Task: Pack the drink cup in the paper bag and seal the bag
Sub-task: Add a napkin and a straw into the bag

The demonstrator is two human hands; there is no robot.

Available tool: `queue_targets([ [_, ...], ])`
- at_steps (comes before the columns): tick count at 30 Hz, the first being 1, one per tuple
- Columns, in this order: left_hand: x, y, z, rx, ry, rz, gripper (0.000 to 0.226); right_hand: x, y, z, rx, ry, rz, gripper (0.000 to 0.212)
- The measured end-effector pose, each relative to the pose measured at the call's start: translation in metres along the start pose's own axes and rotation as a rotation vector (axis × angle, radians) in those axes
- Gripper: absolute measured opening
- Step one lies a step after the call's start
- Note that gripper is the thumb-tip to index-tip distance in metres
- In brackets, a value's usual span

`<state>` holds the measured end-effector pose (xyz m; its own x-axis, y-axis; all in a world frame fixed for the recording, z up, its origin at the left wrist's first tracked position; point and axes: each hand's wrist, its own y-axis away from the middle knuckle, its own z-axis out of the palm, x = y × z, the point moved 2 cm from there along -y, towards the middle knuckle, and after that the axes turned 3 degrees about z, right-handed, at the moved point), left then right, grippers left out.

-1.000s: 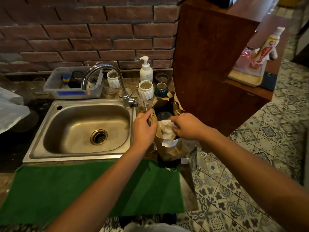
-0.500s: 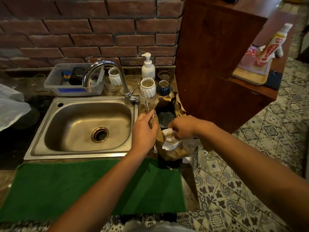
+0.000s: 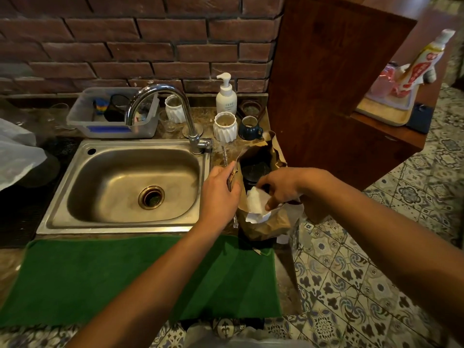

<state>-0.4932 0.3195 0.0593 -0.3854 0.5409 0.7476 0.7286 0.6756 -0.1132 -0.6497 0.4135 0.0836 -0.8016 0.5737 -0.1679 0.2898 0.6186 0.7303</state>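
A brown paper bag (image 3: 266, 222) stands open on the counter, right of the sink. Inside it I see the dark lid of the drink cup (image 3: 254, 172). My left hand (image 3: 219, 194) grips the bag's left rim and holds it open. My right hand (image 3: 283, 188) reaches over the bag's mouth and pinches a white paper napkin (image 3: 256, 204) that sits partly inside the bag, against its near wall. The cup's body is hidden by the bag.
A steel sink (image 3: 125, 222) with a tap (image 3: 160, 96) lies left of the bag. A green mat (image 3: 125, 277) covers the near counter. White ribbed cups (image 3: 225, 126), a blue mug (image 3: 249, 126), a soap pump (image 3: 226, 96) and a plastic tub (image 3: 113, 126) stand behind. A wooden cabinet (image 3: 326, 84) rises at right.
My right hand has slid right and down along the bag's mouth with the napkin, uncovering the cup lid. The left hand stays on the rim.
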Motion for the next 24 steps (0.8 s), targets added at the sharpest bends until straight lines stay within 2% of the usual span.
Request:
queue_targets([
  [2,0.002,0.001,0.000,-0.003,-0.016,0.009,0.052,0.003,-0.002,-0.002,0.037,-0.022,-0.024,0.072],
  [9,0.004,0.007,-0.001,-0.001,-0.033,0.008,0.052,0.004,0.002,0.000,0.156,0.006,-0.058,0.049],
  [14,0.006,0.007,-0.004,-0.002,-0.041,-0.003,0.058,-0.007,0.018,-0.007,0.261,-0.050,-0.154,0.033],
  [18,0.007,0.007,-0.009,0.010,-0.101,0.038,0.072,-0.016,0.037,-0.023,0.446,-0.136,-0.220,0.024],
  [20,0.009,0.008,-0.010,0.028,-0.136,0.076,0.071,-0.018,0.046,-0.033,0.549,-0.196,-0.235,0.023],
  [24,0.017,0.008,-0.016,0.115,-0.182,0.194,0.066,-0.023,0.062,-0.053,0.860,-0.321,-0.218,0.030],
])
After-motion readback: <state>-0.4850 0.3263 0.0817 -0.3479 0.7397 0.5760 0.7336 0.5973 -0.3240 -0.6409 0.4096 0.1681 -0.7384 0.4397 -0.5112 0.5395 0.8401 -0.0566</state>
